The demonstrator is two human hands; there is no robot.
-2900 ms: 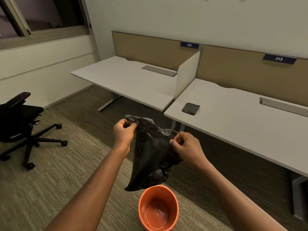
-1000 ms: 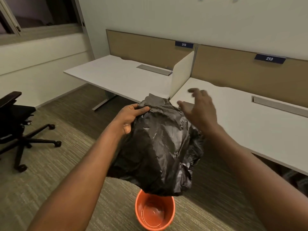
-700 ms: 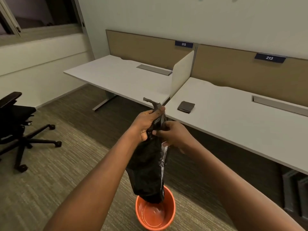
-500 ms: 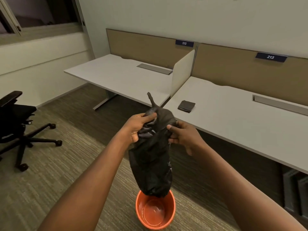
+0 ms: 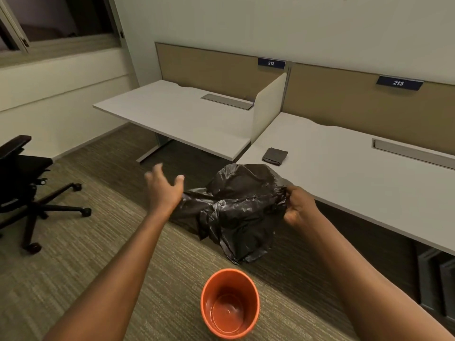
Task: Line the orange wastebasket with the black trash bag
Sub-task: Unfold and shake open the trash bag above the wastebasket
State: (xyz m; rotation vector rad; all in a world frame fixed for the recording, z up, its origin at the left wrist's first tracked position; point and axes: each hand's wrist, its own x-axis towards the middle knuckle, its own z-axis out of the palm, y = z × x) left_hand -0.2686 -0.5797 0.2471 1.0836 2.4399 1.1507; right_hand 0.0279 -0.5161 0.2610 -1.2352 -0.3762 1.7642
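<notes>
The black trash bag [image 5: 236, 207] billows in the air in front of me, puffed and crumpled. My right hand [image 5: 299, 205] pinches its right edge. My left hand [image 5: 165, 188] is just left of the bag with fingers spread, holding nothing; the bag's left edge reaches its palm. The orange wastebasket [image 5: 230, 303] stands upright on the carpet below and nearer to me than the bag, with nothing inside it. The bag hangs clear above its rim.
Two white desks [image 5: 177, 116] [image 5: 349, 173] with a divider panel stand ahead. A small dark folded cloth [image 5: 275, 156] lies on the right desk. A black office chair [image 5: 22, 183] is at the left. Drawers [image 5: 435, 279] sit under the right desk.
The bag was gripped by both hands and hung into the wastebasket. Now my left hand has let go and opened, and the bag has swung up and ballooned, held by my right hand.
</notes>
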